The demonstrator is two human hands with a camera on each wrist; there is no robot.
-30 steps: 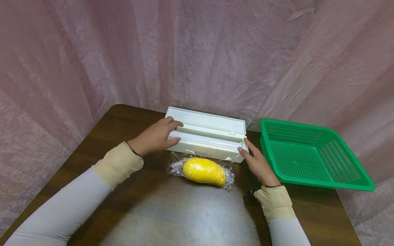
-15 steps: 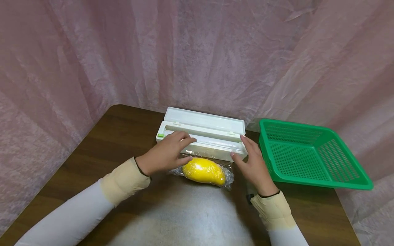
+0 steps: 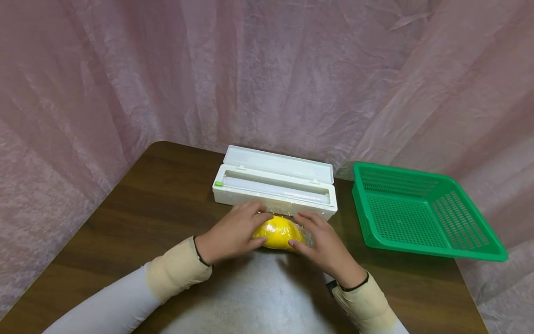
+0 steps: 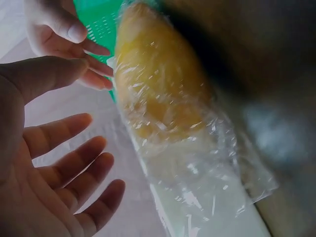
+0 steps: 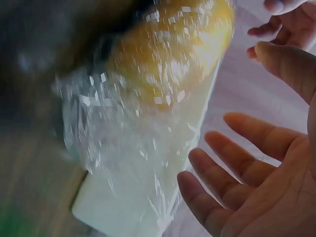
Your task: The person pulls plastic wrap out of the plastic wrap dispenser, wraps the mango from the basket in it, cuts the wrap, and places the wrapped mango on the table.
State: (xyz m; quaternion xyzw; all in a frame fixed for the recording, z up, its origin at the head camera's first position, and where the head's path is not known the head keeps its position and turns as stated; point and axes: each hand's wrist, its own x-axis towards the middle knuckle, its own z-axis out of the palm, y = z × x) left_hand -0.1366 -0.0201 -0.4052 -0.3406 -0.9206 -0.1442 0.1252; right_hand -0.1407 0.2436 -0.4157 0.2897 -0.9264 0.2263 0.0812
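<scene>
A yellow mango-like fruit (image 3: 277,232) lies on the table, wrapped in clear cling film (image 4: 195,168) whose loose, crinkled ends stick out past both tips. At its left end hovers my left hand (image 3: 231,232), fingers spread and slightly bent. My right hand (image 3: 327,243) is at the other end in much the same pose. Both wrist views show a gap between the fingers and the film, so neither hand grips the fruit. Just behind it stands a white cling film dispenser (image 3: 225,196), its lid (image 3: 279,163) raised and the film roll (image 3: 271,187) showing inside.
To the right, a green plastic basket (image 3: 367,222) with perforated sides reaches past the table's right edge. Pinkish curtains (image 3: 267,83) hang behind the brown wooden table (image 3: 158,195). A small green slider (image 3: 219,184) sits at the dispenser's left end.
Both hands have left the dispenser and come down toward me, closing in on the two ends of the wrapped fruit. The fruit and basket stay where they were.
</scene>
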